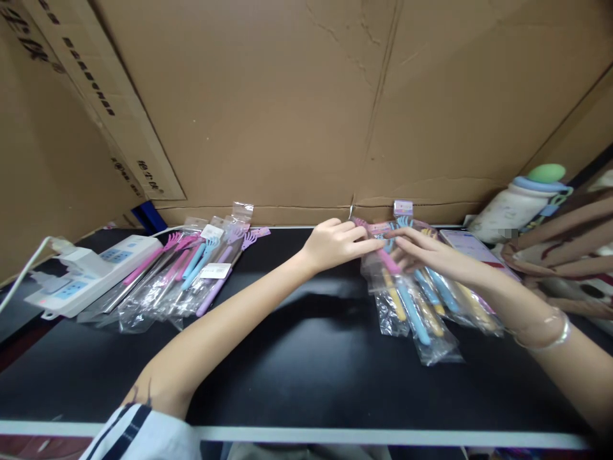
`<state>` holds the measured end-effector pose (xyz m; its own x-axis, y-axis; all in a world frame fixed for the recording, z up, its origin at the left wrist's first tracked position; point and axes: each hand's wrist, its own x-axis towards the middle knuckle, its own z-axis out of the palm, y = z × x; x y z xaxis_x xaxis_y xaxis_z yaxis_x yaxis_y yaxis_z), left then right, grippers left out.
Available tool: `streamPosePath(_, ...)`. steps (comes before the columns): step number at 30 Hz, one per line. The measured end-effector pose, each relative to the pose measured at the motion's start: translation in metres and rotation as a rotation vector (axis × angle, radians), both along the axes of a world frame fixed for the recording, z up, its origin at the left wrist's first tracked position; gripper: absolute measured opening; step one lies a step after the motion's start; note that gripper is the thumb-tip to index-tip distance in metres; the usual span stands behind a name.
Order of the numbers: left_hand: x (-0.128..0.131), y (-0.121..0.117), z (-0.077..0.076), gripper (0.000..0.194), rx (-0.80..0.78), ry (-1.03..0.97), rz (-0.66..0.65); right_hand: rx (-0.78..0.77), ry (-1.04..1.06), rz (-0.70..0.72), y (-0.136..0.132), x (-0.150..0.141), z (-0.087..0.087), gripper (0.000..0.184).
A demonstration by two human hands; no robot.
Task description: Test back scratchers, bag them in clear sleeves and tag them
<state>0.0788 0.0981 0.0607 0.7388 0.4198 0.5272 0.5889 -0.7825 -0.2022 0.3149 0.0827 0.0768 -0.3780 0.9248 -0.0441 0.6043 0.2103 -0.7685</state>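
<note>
My left hand [338, 245] reaches in from the left, its fingers closed around a pink back scratcher [389, 262] whose claw head shows just past the knuckles. My right hand [417, 250] hovers close beside it, blurred by motion, fingers stretched and apart above a pile of bagged back scratchers. In that pile lie a blue back scratcher [416, 319], a yellow one [395, 299] and several others in clear plastic bags, partly covered by my right hand and forearm.
On the left lie several bagged pink, blue and purple back scratchers [194, 268] beside a white power strip [108, 271] with plugs and cable. A phone [472, 248], a white bottle [510, 207] and a beige fabric bag [569, 236] stand right. Cardboard [268, 108] walls the black table [297, 370].
</note>
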Motion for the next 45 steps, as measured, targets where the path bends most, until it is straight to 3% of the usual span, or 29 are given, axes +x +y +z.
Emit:
streamPosePath(1,0.006,-0.001,0.003,0.045,0.004,-0.004,-0.005,-0.086,0.117,-0.008,0.000,-0.003,-0.001,0.047)
streamPosePath(3,0.019,-0.002,0.007,0.047,0.023,0.007,-0.037,-0.118,0.258,-0.077,0.000,-0.007,0.000,0.047)
streamPosePath(6,0.036,-0.005,0.009,0.046,0.057,0.036,-0.085,0.036,0.255,-0.194,0.001,-0.005,0.006,0.045)
streamPosePath(10,0.054,-0.007,0.003,0.043,0.115,0.029,-0.098,0.259,0.184,-0.197,0.006,0.012,0.012,0.046)
streamPosePath(14,0.058,-0.010,-0.016,0.037,0.101,0.050,-0.113,0.338,-0.059,-0.273,0.018,0.040,-0.001,0.042)
streamPosePath(21,0.047,-0.017,-0.051,0.027,-0.150,0.074,0.004,0.477,-0.436,-0.256,0.030,0.060,-0.030,0.030)
streamPosePath(25,0.048,-0.023,-0.053,0.029,-0.182,0.073,0.035,0.596,-0.643,-0.220,0.027,0.056,-0.033,0.035)
streamPosePath(29,0.044,-0.030,-0.046,0.030,-0.186,0.112,0.056,0.665,-0.773,-0.226,0.023,0.054,-0.035,0.040)
streamPosePath(33,0.018,-0.038,-0.035,0.031,-0.168,0.115,0.077,0.790,-0.875,-0.178,0.014,0.045,-0.030,0.038)
streamPosePath(37,-0.036,-0.044,-0.024,0.025,-0.187,0.096,0.196,0.935,-0.795,-0.051,-0.011,0.017,-0.015,0.031)
streamPosePath(41,-0.107,-0.052,-0.013,0.025,-0.252,0.085,0.445,0.941,-0.707,0.139,-0.043,-0.023,-0.008,0.023)
streamPosePath(45,-0.167,-0.070,-0.006,0.027,-0.298,0.134,0.714,0.976,-0.693,0.262,-0.065,-0.058,-0.013,0.020)
